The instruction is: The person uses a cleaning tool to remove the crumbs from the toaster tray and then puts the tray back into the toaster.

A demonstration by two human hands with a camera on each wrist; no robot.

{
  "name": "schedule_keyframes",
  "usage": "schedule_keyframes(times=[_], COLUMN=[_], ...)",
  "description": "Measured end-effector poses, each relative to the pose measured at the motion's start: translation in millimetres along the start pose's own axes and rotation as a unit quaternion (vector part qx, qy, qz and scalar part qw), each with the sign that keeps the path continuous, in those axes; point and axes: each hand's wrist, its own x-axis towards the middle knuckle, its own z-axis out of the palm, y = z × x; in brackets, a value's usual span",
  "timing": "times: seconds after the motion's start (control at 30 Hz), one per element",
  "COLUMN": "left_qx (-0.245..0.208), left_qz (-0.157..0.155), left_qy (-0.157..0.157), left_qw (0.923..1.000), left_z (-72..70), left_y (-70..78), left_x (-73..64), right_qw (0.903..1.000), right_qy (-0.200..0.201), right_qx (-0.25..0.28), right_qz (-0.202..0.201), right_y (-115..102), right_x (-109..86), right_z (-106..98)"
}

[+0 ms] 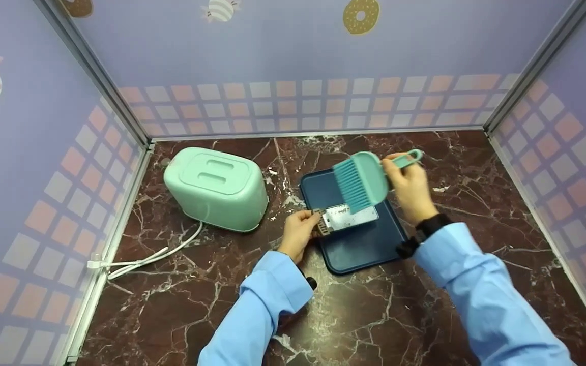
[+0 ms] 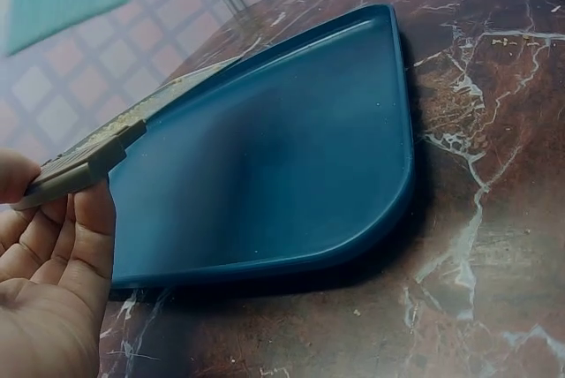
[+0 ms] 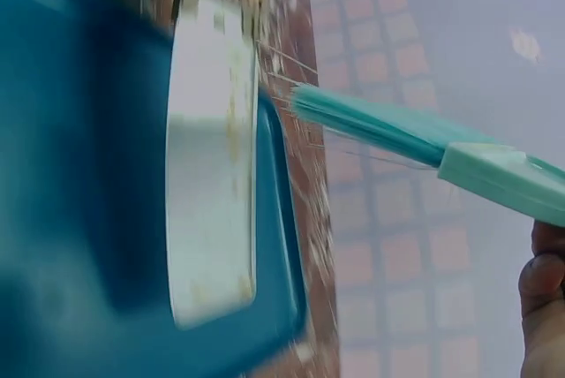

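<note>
My left hand point(image 1: 298, 233) pinches the brown ridged end of a flat metal crumb tray point(image 1: 349, 218), thumb above and fingers below in the left wrist view. The crumb tray is held over a dark blue tray point(image 1: 359, 254), and yellowish crumbs show on its surface in the right wrist view. My right hand point(image 1: 411, 190) grips a mint-green brush point(image 1: 372, 178) by its handle. The teal bristles point(image 3: 371, 126) stand apart from the metal in the right wrist view. From above, they overlap the crumb tray's far edge.
A mint-green toaster point(image 1: 216, 188) stands on the left, its white cord point(image 1: 163, 254) running to the left wall. Light specks lie on the dark red marbled table point(image 1: 222, 300). Patterned panels point(image 1: 283, 56) enclose the back and both sides.
</note>
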Motion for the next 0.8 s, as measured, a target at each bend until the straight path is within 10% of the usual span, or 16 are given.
schedule_keyframes(times=[0.33, 0.8], left_qx=[0.039, 0.013], left_qz=[0.005, -0.001], left_qy=[-0.013, -0.015], left_qw=[0.9992, 0.9998], left_z=[1.4, -0.6], left_y=[4.5, 3.0], left_x=[-1.6, -1.9], right_qw=[0.9954, 0.9937], right_qy=[-0.023, 0.004], right_qx=[0.077, 0.053], right_qz=[0.051, 0.099], right_y=[16, 43], right_x=[-0.7, -1.4], right_z=[41, 27])
